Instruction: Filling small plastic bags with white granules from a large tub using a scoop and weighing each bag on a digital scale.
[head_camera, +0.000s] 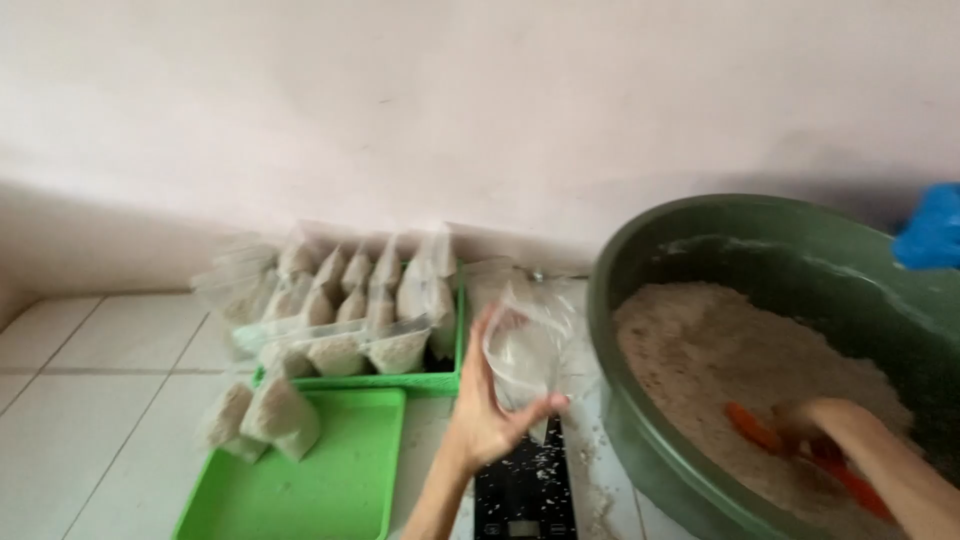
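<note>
While the left hand pinches a clear plastic bag above the black scale — filled bags wait nearby.
Right hand — fingers wrapped round an orange scoop, deep in the green basin of rice.

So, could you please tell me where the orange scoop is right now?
In the head view, the orange scoop lies at lower right, inside the green basin on the rice, gripped by the right hand.

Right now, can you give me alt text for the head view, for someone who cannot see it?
The left hand holds an open clear plastic bag above a black scale, while the right hand grips an orange scoop in a green basin of rice. To the left, green trays hold filled rice bags.
</note>
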